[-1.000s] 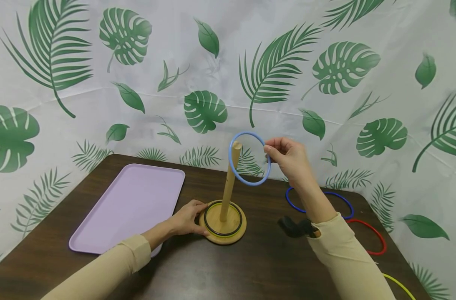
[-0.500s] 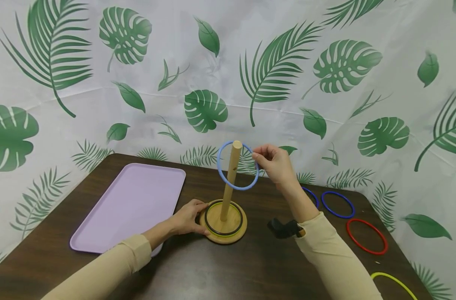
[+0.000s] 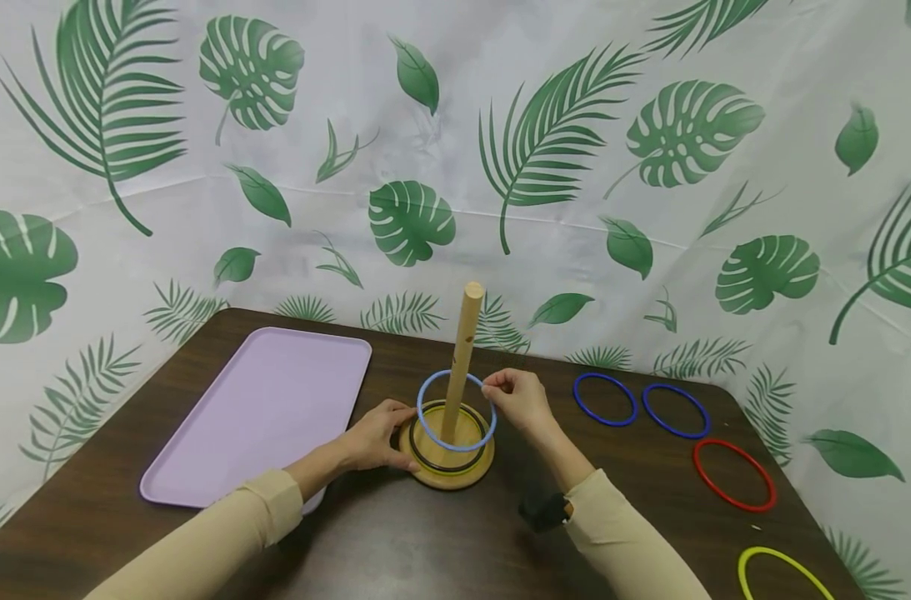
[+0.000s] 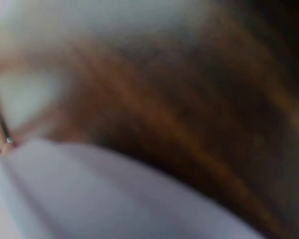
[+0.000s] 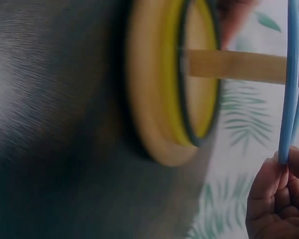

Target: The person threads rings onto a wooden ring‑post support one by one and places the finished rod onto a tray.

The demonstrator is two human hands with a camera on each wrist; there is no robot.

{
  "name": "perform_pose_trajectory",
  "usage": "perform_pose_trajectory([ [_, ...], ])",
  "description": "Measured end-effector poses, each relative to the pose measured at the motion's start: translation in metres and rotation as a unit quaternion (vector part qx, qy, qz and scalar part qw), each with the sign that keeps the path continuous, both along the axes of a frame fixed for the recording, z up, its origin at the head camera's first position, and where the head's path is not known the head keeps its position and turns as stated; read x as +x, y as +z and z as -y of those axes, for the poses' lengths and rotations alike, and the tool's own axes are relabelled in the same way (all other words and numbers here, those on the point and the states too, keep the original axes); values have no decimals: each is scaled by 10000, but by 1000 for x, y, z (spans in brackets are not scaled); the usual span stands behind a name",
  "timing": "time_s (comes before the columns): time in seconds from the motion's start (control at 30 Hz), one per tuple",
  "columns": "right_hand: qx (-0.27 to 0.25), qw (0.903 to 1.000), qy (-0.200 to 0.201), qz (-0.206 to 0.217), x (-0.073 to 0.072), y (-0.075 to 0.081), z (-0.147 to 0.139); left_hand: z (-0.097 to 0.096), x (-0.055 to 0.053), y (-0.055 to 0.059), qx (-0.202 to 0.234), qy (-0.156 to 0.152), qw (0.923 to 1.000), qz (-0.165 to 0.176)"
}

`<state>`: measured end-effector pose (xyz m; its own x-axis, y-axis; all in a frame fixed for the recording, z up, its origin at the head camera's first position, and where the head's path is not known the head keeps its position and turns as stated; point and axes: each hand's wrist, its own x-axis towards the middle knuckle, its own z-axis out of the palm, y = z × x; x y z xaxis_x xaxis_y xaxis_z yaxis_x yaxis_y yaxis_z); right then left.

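Note:
A round wooden base with an upright peg, a ring-toss stand (image 3: 463, 358), is on the table in the head view. Around the foot of its peg lie a black ring (image 3: 422, 455) and a yellow ring (image 5: 170, 74). My left hand (image 3: 372, 437) holds the left edge of the base between thumb and fingers. Pinched by my right hand (image 3: 521, 400) is a light blue ring (image 3: 455, 449), which encircles the peg. The right wrist view has this ring partway along the peg, apart from the black and yellow rings. The left wrist view is mostly blurred.
A lilac tray (image 3: 263, 408) lies left of the stand. On the right of the dark wooden table (image 3: 395, 542) lie two dark blue rings (image 3: 605, 421), a red ring (image 3: 734, 475) and another yellow ring (image 3: 785, 553). Behind the table hangs a leaf-patterned cloth (image 3: 312, 100).
My right hand has brought the light blue ring left, over the peg's top, and lowered it toward the base. My left hand has stayed on the base.

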<state>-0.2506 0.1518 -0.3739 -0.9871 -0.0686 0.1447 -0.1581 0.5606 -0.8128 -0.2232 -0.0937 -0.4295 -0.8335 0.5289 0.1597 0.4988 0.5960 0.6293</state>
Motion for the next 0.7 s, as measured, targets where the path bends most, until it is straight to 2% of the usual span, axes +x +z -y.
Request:
perform_pose_trajectory([
  [0.2,389,9990,-33,220,0,-19,2,0,0,0,26,1,10000,-81],
  [0.7,276,9979,-115,577,-1,-32,7,-2,0,-1,12,36,10000,-31],
])
